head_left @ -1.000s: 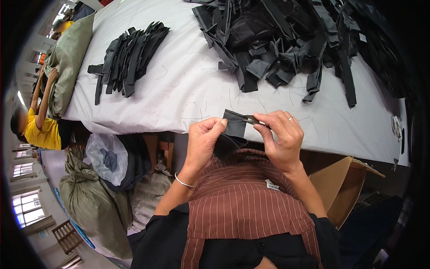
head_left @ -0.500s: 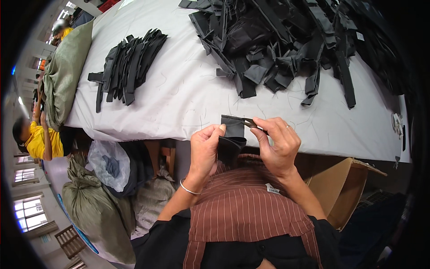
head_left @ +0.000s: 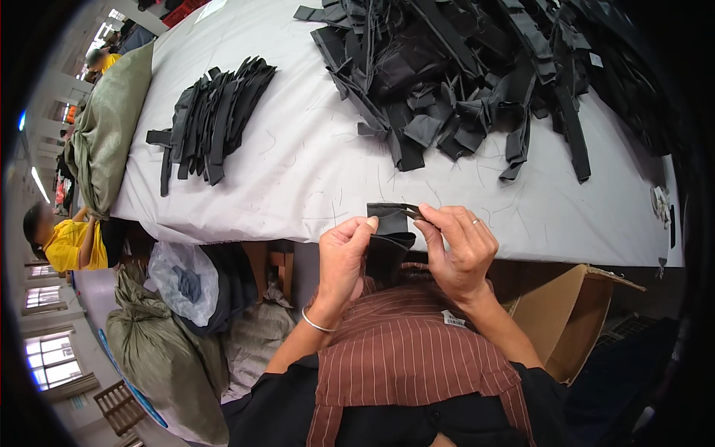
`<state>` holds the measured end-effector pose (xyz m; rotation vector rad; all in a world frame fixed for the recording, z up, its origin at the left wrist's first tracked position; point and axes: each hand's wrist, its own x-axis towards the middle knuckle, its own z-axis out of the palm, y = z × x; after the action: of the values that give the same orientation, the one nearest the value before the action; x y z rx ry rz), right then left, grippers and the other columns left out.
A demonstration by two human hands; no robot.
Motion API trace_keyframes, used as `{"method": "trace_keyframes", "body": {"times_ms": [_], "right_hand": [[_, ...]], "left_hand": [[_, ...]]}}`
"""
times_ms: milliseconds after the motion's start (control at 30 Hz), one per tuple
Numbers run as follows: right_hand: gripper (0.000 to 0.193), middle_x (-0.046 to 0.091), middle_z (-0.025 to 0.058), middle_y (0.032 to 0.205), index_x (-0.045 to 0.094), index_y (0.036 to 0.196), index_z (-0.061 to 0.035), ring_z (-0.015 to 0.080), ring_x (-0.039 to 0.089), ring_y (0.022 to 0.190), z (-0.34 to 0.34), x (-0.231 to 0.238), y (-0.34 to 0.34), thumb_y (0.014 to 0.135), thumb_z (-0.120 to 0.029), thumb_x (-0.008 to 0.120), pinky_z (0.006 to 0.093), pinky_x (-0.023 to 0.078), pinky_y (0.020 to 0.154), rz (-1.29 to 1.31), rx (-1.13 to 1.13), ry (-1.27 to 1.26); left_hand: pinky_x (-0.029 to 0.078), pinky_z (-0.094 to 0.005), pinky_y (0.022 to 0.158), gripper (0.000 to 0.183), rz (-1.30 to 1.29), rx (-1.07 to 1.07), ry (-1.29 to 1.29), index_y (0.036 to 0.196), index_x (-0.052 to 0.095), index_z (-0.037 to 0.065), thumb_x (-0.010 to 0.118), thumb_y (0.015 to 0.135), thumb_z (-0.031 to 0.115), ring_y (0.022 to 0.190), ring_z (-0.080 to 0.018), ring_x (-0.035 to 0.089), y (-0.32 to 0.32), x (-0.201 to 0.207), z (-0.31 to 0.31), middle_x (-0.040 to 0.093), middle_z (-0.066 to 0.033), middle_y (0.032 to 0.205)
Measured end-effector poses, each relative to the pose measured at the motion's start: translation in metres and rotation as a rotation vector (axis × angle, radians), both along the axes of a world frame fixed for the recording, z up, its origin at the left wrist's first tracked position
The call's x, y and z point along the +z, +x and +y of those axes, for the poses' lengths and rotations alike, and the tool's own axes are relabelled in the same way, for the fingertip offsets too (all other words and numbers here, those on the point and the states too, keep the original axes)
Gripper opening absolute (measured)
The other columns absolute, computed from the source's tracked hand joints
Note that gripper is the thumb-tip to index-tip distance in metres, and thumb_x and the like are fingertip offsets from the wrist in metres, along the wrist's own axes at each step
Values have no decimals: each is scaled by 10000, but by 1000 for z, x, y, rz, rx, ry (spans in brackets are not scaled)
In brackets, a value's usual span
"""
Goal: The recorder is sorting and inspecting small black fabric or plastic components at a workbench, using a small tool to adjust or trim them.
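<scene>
Both hands hold one black fabric strap piece [head_left: 390,227] at the near edge of a table under a white cloth [head_left: 298,171]. My left hand [head_left: 344,257] pinches its left side with thumb and fingers. My right hand [head_left: 458,249], wearing a ring, grips its upper right edge. The piece hangs folded down toward my brown striped apron [head_left: 410,357]. A neat stack of black strap pieces [head_left: 212,119] lies on the table at the left. A large tangled heap of black straps [head_left: 477,82] covers the far right of the table.
An open cardboard box [head_left: 570,320] stands at my right below the table edge. Green sacks [head_left: 160,365] and a clear plastic bag [head_left: 182,279] lie under the table at the left. A green sack [head_left: 108,127] rests on the table's left end. A person in yellow [head_left: 63,242] is at far left.
The view has shifted a little; my hands have lowered slightly toward my body while still working the same black piece. The stacks on the table have not moved.
</scene>
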<state>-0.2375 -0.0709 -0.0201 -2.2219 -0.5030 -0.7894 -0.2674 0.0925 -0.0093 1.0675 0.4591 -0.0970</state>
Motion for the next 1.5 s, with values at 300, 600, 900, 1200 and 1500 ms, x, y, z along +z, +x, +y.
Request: {"method": "trace_keyframes", "body": {"times_ms": [300,600,900,1200,1500], "right_hand": [[253,615,5,762,692,943,-124,170,558,601,2,-1,-1,704,-118,773,305,394,507,-19,21,20],[268,612,-7,786,698,962,-136,155,527,582,1,-6,-1,705,-140,774,295,375,498,-56,17,-3],[253,592,-16,779,702,956,-140,138,490,555,0,-5,0,711,-132,760,294,334,482,-70,45,-23],[234,590,-11,750,703,932,-127,153,484,534,-3,-3,1,705,-93,750,292,345,482,-95,85,-19],[230,628,61,769,663,975,-27,89,514,597,-7,26,0,760,2,741,213,352,492,363,279,564]], "left_hand": [[492,-200,550,162,73,-4,-47,878,657,-11,689,885,147,608,-68,596,5,3,-4,667,-43,761],[556,-276,640,244,101,-129,-115,1028,637,-30,658,896,174,694,-129,636,6,-2,3,665,-59,842],[531,-251,674,253,135,-205,-194,1043,640,-35,713,842,99,736,-117,640,8,0,9,681,-62,902],[511,-255,588,205,164,-169,-263,972,616,-34,667,858,129,640,-164,627,5,3,10,624,-62,743],[518,-249,562,174,34,-130,-6,913,622,-56,650,855,106,581,-155,626,5,36,15,657,-116,725]]}}
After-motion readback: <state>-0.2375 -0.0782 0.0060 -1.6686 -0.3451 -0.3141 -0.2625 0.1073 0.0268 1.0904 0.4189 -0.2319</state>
